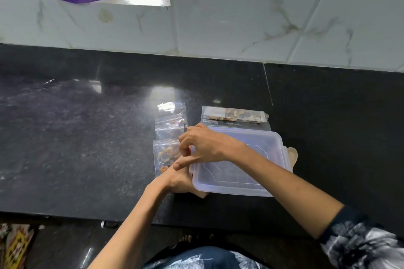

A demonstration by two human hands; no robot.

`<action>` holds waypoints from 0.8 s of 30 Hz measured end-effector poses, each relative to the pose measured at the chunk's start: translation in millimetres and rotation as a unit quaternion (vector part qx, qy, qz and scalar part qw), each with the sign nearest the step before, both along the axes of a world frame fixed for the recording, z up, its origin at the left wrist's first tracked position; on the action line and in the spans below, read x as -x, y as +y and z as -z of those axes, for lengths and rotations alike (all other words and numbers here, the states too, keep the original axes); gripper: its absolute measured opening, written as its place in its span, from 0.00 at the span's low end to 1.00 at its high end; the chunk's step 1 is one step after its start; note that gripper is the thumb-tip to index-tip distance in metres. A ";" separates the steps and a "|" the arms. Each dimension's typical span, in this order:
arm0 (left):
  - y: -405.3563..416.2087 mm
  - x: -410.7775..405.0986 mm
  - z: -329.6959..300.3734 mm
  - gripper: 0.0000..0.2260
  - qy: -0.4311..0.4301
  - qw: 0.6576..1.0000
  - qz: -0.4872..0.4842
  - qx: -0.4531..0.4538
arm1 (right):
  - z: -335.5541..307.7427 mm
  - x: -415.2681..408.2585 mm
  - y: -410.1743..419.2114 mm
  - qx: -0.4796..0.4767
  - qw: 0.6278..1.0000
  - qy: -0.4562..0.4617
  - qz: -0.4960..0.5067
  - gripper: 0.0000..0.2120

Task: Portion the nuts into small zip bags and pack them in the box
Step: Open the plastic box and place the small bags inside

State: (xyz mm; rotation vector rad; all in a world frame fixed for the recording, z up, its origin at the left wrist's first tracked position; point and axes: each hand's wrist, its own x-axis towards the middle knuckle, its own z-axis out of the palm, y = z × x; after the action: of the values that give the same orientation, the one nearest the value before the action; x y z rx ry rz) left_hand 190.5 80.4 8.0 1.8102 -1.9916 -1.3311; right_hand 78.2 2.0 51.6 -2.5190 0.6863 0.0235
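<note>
Right hand: our right hand (205, 144) reaches across the box lid, fingers curled down at the nearest small bag; we cannot tell whether they pinch it.
Left hand: our left hand (181, 179) lies at the box's left near corner, its fingers hidden under the lid edge, so we cannot tell its grip.
Box: the clear plastic box (240, 172) sits with its lid on, just right of the bags, its right edge by a pale wooden piece (292, 155).
Small bags: three small zip bags (168, 135) lie in a column, overlapping; the nearest two show brown nuts, the farthest looks flat and clear.
Large bag: a large zip bag (235, 116) with nuts lies just behind the box.
Open room: the dark countertop (76, 137) stretches wide to the left, up to the tiled wall (240, 17).
</note>
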 end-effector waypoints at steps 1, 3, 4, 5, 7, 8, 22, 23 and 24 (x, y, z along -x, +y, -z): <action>-0.7 -0.9 1.6 0.36 -0.012 1.000 0.003 -0.006 | -0.2 -0.6 0.0 -0.007 1.000 -0.002 0.001 0.22; -2.1 -2.2 5.3 0.40 -0.025 1.000 -0.001 -0.018 | -1.4 -2.6 -0.2 -0.013 1.000 0.005 -0.003 0.22; -3.1 -1.7 7.1 0.40 -0.027 0.999 -0.001 -0.021 | -1.7 -3.1 -0.4 -0.014 1.000 0.006 -0.004 0.21; -3.9 -1.8 9.8 0.39 -0.033 0.999 0.002 -0.025 | -1.5 -3.0 -0.5 -0.016 1.000 0.003 -0.003 0.21; -5.0 -0.9 12.4 0.36 -0.063 0.997 0.018 -0.034 | -1.3 -2.5 -1.3 -0.017 1.000 -0.010 0.001 0.21; -4.9 -0.1 11.2 0.36 -0.068 0.997 0.025 -0.036 | -1.3 -2.3 -1.4 -0.015 1.000 -0.015 0.001 0.21; -2.5 1.8 -6.0 0.33 0.108 0.993 -0.006 0.048 | -28.5 5.1 -13.6 -0.016 0.999 -0.042 0.006 0.20; -1.9 1.5 -5.5 0.36 0.133 0.989 -0.009 0.063 | -35.0 7.5 -18.4 -0.011 0.999 -0.048 0.010 0.22; -1.0 1.3 -5.5 0.39 0.148 0.987 -0.006 0.070 | -41.2 10.7 -22.7 -0.009 0.998 -0.056 0.016 0.25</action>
State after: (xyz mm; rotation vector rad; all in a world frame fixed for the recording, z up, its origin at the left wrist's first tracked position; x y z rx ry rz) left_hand 189.3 79.4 13.5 1.4646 -1.8616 -1.3302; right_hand 67.6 -20.7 92.8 -2.4707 0.6771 -0.1215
